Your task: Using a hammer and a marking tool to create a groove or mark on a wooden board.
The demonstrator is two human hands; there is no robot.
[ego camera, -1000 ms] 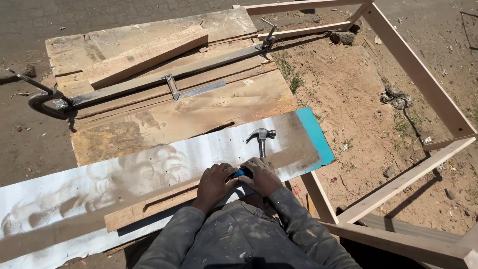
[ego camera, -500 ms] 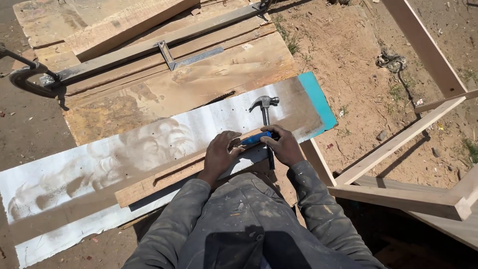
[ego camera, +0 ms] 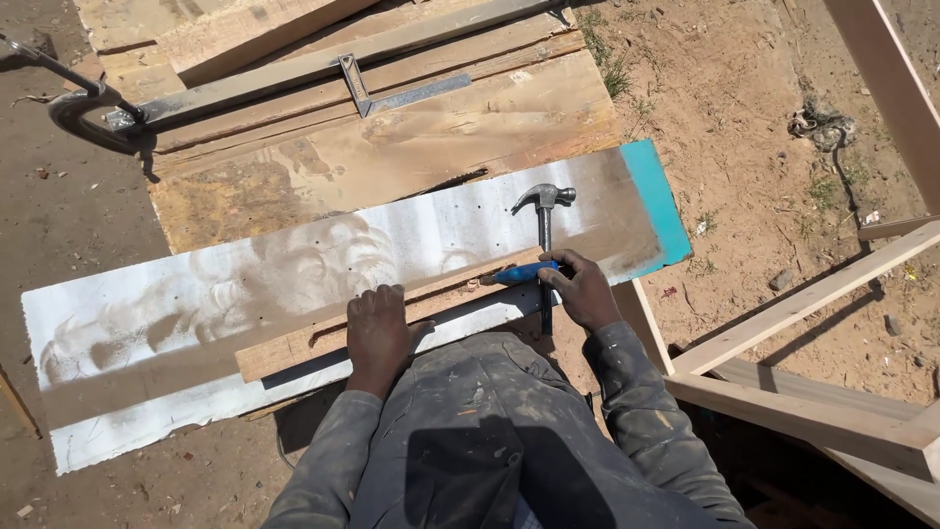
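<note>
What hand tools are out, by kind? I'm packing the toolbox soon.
Claw hammer: 1
Blue-handled tool in the right hand: 1
Metal try square: 1
Long bar clamp: 1
Total: 4

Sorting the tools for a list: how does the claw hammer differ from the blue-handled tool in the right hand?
The claw hammer is larger, with a grey metal head and a dark shaft; the blue-handled tool is short and slim. The hammer lies loose and untouched on the white board, while the blue-handled tool is held in the right hand, its tip at the wooden strip. The hammer points away from the person; the blue-handled tool lies crosswise. Both are hand tools.
</note>
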